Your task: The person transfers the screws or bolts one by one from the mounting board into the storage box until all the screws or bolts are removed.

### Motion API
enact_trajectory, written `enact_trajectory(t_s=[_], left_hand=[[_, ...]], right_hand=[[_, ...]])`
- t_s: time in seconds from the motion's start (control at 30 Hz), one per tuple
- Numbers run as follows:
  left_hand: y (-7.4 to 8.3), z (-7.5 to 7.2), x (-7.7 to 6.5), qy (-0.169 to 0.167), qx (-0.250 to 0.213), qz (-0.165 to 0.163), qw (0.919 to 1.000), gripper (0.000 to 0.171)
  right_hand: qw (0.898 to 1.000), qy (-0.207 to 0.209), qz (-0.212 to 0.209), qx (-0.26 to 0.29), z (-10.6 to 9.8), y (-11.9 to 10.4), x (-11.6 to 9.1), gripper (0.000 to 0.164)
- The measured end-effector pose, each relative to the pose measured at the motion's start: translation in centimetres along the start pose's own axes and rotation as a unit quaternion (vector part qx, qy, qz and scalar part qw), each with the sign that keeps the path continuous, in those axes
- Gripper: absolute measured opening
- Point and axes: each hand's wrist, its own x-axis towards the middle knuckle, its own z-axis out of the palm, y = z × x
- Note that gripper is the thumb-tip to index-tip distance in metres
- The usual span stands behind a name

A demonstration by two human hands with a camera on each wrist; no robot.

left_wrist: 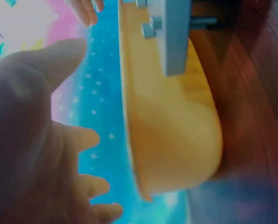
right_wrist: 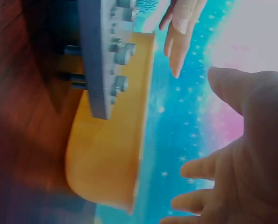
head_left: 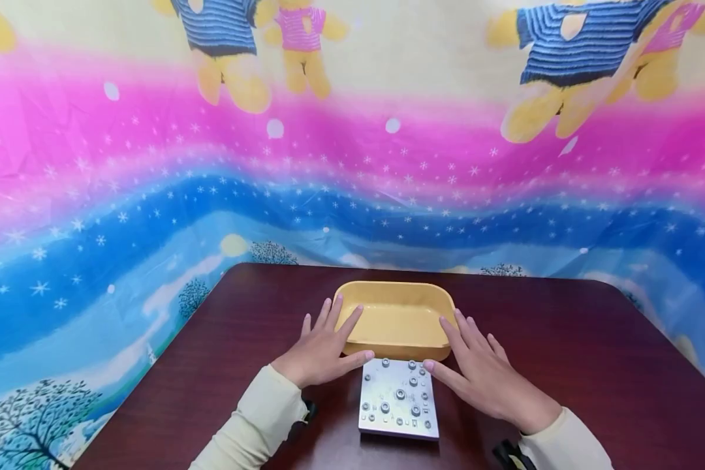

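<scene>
Both hands hover, fingers spread, on either side of a silver metal plate (head_left: 382, 418) set with several bolts. My left hand (head_left: 323, 346) is at the plate's upper left, its fingers overlapping the left end of a yellow tub (head_left: 393, 352) in the head view. The right hand (head_left: 487, 378) mirrors it at the upper right, its fingertips over the tub's right end. Nothing is between the fingers of either hand. In the left wrist view, bolt ends stick out below the plate (left_wrist: 176, 42), holding it raised over the table. The tub's inside shows only its bare yellow floor.
A dark reddish-brown wooden table (head_left: 258, 300) with rounded far corners carries the plate and tub. Behind it hangs a printed cloth (head_left: 352, 150) with bears, snowflakes and trees. Dark bands (head_left: 508, 454) sit at the wrists, by the pale sleeves.
</scene>
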Motion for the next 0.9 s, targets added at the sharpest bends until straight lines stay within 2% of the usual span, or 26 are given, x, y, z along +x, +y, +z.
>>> enact_trajectory(t_s=[0.2, 0.37, 0.5, 0.6, 0.73, 0.9], left_hand=[[-1.8, 0.8, 0.9, 0.007, -0.073, 0.013, 0.9972, 0.086], [-3.3, 1.5, 1.6, 0.011, -0.144, 0.006, 0.9895, 0.087], [-4.1, 1.8, 2.0, 0.011, -0.191, 0.007, 0.9815, 0.086], [-4.5, 2.0, 2.2, 0.013, -0.204, 0.011, 0.9789, 0.086], [-4.8, 2.1, 2.4, 0.014, -0.199, 0.017, 0.9797, 0.087], [-4.9, 2.2, 2.7, 0.008, -0.204, 0.017, 0.9789, 0.090]], right_hand=[[1.000, -0.005, 0.004, 0.026, 0.8, 1.3, 0.9, 0.087], [0.997, -0.021, 0.022, 0.076, 1.2, 2.6, 1.5, 0.083], [0.996, -0.020, 0.021, 0.085, 1.5, 3.3, 1.8, 0.075], [0.998, -0.006, 0.004, 0.064, 1.8, 3.4, 2.0, 0.065], [0.999, 0.011, -0.017, 0.038, 1.9, 3.4, 2.2, 0.050], [0.999, 0.027, -0.032, 0.016, 2.0, 3.4, 2.2, 0.042]])
